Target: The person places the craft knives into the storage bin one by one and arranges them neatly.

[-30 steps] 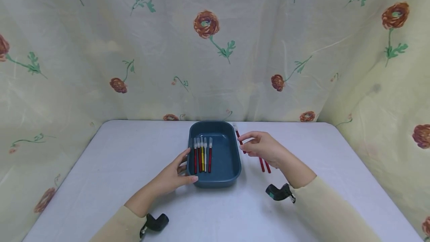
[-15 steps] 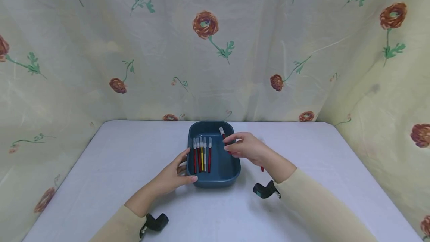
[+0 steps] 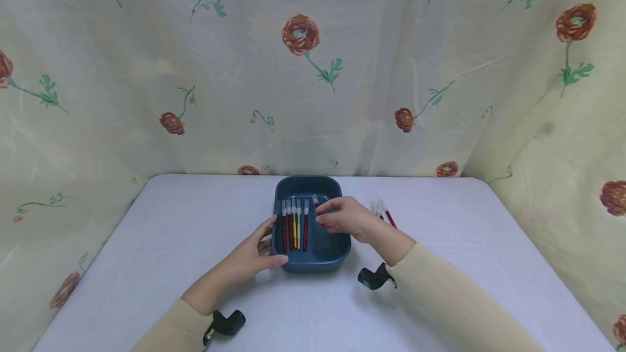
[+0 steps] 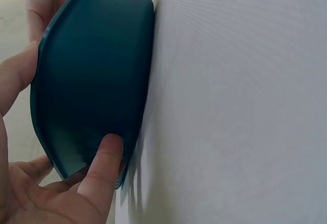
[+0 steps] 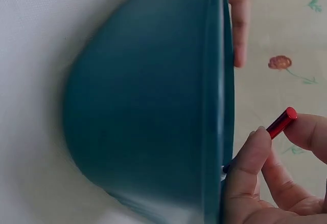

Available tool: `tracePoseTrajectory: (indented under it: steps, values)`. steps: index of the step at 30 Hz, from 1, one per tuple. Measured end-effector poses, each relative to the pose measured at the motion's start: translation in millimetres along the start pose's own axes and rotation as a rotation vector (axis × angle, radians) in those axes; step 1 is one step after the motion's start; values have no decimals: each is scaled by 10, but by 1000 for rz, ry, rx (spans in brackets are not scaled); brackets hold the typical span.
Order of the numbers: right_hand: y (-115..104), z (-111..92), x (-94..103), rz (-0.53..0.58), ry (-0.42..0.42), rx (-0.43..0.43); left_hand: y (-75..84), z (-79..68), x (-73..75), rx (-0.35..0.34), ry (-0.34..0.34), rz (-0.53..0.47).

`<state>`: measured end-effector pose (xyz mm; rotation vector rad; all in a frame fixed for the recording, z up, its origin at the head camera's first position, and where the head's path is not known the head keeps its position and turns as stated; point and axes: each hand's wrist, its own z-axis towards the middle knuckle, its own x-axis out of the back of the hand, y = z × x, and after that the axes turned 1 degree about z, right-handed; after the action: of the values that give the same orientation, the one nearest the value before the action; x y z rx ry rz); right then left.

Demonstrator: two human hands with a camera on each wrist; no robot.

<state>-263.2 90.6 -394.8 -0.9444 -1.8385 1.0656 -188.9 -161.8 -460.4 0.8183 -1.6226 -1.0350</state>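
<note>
A dark teal-blue plastic tray [image 3: 315,268] stands on the white table. My left hand [image 3: 246,257] holds its front left corner, thumb at the rim and a finger along the outer wall [image 4: 94,81] in the left wrist view. Inside, several slim pen-shaped tools [image 3: 295,230] with clear caps lie side by side at the left, red, yellow and white. Over the tray's right half, my right hand [image 3: 349,219] pinches another pen-shaped tool [image 3: 315,199], cap pointing away. Its metallic red barrel [image 5: 282,124] shows between thumb and fingers in the right wrist view.
Right of the tray, a few more capped tools [image 3: 388,216] lie on the table [image 3: 313,314], partly hidden behind my right forearm. A flower-printed curtain [image 3: 362,96] hangs behind the table and at both sides. Each wrist wears a small black camera [image 3: 374,277].
My right hand has carried the red pen-shaped tool leftward from beside the tray to over its right half, and lower. My left hand and the tray have stayed put.
</note>
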Motion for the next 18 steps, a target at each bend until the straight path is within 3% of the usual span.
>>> tracePoseTrajectory:
  steps: [18]
  values:
    - [66, 98, -221, -133, 45, 5, -16, 11, 3, 1, -16, -15]
